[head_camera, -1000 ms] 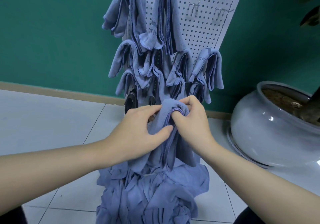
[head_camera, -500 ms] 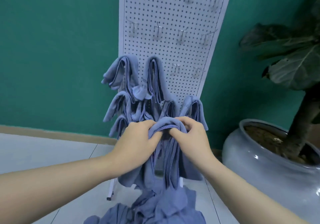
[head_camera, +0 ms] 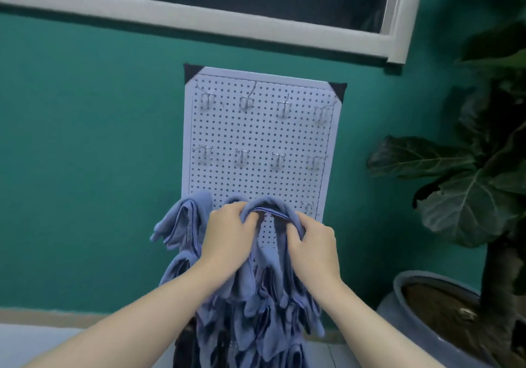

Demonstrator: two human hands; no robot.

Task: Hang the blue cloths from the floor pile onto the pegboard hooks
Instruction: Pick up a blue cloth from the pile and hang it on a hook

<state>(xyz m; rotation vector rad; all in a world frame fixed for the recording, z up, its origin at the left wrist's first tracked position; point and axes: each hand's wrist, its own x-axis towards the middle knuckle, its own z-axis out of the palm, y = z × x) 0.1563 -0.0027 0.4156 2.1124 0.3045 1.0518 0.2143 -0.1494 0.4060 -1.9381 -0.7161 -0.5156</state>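
Against the teal-green wall (head_camera: 85, 154) stood 1 white perforated pegboard (head_camera: 260, 174) with black corner caps. Small bare metal wire hooks (head_camera: 242, 158) sat on it in 2 rows of 4, and 1 more hook (head_camera: 308, 206) showed lower right. Held in front of the board's lower part was 1 folded blue cloth (head_camera: 270, 211), arched between both hands with its ends hanging down. Left hand (head_camera: 227, 239): fingers curled over the cloth's left side, gripping it. Right hand (head_camera: 313, 246): fingers and thumb pinching the cloth's right side. Several hung blue cloths (head_camera: 185, 225) draped at the board's left edge and below the hands, overlapping one another; their hooks were hidden. At far right, 1 grey glazed ceramic planter (head_camera: 410, 319) held soil and a dark-leaved plant (head_camera: 469, 196). Above ran 1 white window frame (head_camera: 199, 23). Pale floor tile (head_camera: 28, 345) showed at lower left.
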